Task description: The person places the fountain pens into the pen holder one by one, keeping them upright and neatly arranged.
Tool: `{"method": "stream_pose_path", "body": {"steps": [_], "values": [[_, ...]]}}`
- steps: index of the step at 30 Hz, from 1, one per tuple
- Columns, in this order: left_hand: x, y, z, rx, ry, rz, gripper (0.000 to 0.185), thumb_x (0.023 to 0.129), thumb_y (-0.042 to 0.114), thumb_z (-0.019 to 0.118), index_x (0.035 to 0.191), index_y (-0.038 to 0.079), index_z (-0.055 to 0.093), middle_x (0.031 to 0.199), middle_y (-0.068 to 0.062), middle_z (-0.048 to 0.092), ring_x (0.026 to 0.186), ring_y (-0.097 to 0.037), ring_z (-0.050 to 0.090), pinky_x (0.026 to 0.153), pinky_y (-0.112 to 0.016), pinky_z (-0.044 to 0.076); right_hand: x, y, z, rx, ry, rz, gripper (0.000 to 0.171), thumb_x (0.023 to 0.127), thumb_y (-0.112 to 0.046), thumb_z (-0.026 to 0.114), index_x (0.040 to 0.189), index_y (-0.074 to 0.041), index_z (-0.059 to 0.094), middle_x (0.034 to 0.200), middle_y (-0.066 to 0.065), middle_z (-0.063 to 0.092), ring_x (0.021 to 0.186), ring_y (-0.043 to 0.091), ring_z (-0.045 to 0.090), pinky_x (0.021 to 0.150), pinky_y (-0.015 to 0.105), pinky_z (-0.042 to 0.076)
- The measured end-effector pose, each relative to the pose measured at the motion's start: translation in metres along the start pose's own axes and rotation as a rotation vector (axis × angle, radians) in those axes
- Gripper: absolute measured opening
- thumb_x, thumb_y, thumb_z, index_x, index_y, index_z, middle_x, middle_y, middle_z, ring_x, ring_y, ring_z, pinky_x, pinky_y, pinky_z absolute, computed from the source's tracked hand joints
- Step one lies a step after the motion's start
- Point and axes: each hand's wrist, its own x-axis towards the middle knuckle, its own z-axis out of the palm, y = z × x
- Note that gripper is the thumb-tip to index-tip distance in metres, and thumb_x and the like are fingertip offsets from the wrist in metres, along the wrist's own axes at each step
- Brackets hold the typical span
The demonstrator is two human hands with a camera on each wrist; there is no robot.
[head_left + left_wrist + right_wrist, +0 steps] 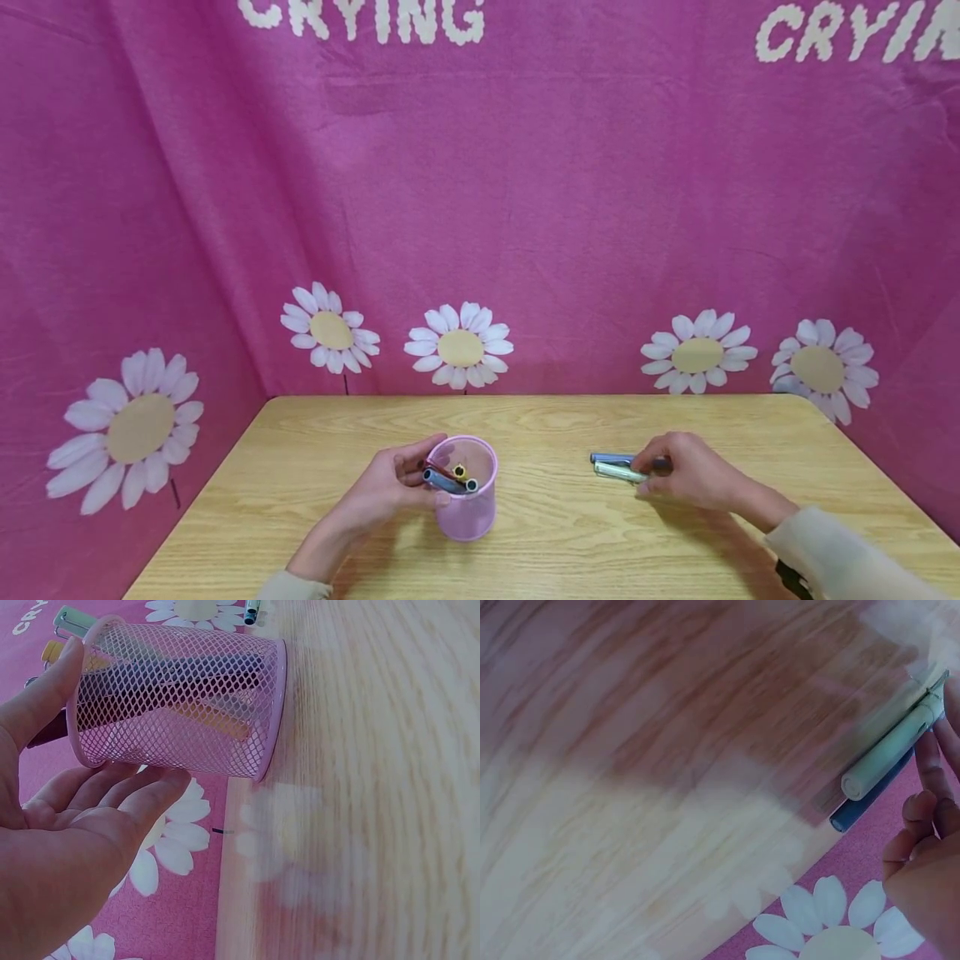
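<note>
Pink cloth [525,208] with white daisies fills the top and sides of my head view. Below it, in the lower middle, sits a wooden table [555,542]. On the table, a bit left of center, stands a pink mesh cup [468,504] with a few pens [448,479] poking out of it.

My left hand [382,492] is on the cup's left side. In the left wrist view the thumb lies on the rim and the fingers [142,791] curl loosely under the mesh wall, so the hand cups it.

My right hand [690,479] is at the lower right, well apart from the cup. Its fingertips [930,750] rest on a green pen [617,472] and a blue pen [611,458]. Both pens lie flat on the table, side by side and touching. I cannot tell if the fingers pinch them or only touch.
</note>
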Motion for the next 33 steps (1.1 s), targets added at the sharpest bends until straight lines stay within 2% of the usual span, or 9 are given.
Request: {"method": "stream_pose_path", "body": {"steps": [5,10,15,19,27,33], "values": [[0.0,0.0,0.0,0.005,0.012,-0.009,0.089,0.085,0.0,0.085,0.158,-0.01,0.036,0.159,-0.026,0.044,0.138,-0.04,0.052,0.107,-0.034,0.049,0.001,-0.001,0.003,-0.021,0.005,-0.012,0.017,0.082,-0.014,0.092,0.096,-0.011,0.083,0.094,-0.008,0.073,0.081,0.007,0.059,0.068,0.026,0.052],[0.0,-0.001,0.0,0.002,0.015,-0.014,0.089,0.085,-0.001,0.085,0.158,-0.01,0.036,0.157,-0.027,0.046,0.136,-0.041,0.054,0.109,-0.036,0.048,0.0,-0.003,0.005,0.07,-0.029,-0.039,0.015,0.082,-0.014,0.091,0.094,-0.013,0.083,0.094,-0.008,0.074,0.082,0.009,0.06,0.069,0.027,0.054],[0.0,-0.002,0.001,0.0,0.01,-0.008,0.088,0.085,0.0,0.085,0.157,-0.011,0.036,0.156,-0.029,0.046,0.135,-0.041,0.055,0.108,-0.036,0.05,-0.001,-0.005,0.007,0.142,-0.068,-0.018,0.016,0.083,-0.015,0.091,0.097,-0.011,0.083,0.095,-0.006,0.072,0.082,0.011,0.058,0.068,0.025,0.052],[0.0,-0.001,0.001,-0.008,0.009,-0.01,0.089,0.085,-0.001,0.085,0.158,-0.012,0.034,0.156,-0.029,0.046,0.135,-0.042,0.054,0.105,-0.033,0.051,0.0,-0.007,0.009,0.139,-0.08,-0.006,0.016,0.084,-0.016,0.09,0.098,-0.011,0.083,0.09,-0.006,0.069,0.077,0.012,0.055,0.065,0.023,0.046],[0.0,0.001,0.001,-0.014,0.006,-0.012,0.089,0.085,-0.001,0.085,0.158,-0.012,0.034,0.156,-0.029,0.046,0.134,-0.039,0.056,0.101,-0.03,0.054,0.0,-0.012,0.012,0.148,-0.094,-0.05,0.015,0.084,-0.019,0.09,0.096,-0.013,0.084,0.086,-0.003,0.068,0.075,0.013,0.052,0.064,0.023,0.042],[0.001,0.0,0.0,-0.003,0.001,-0.006,0.089,0.085,0.0,0.085,0.158,-0.012,0.034,0.156,-0.029,0.047,0.133,-0.038,0.057,0.102,-0.03,0.053,-0.001,-0.016,0.012,0.107,-0.103,0.003,0.022,0.082,-0.023,0.093,0.099,-0.014,0.084,0.09,-0.007,0.068,0.075,0.011,0.052,0.063,0.024,0.041]]}}
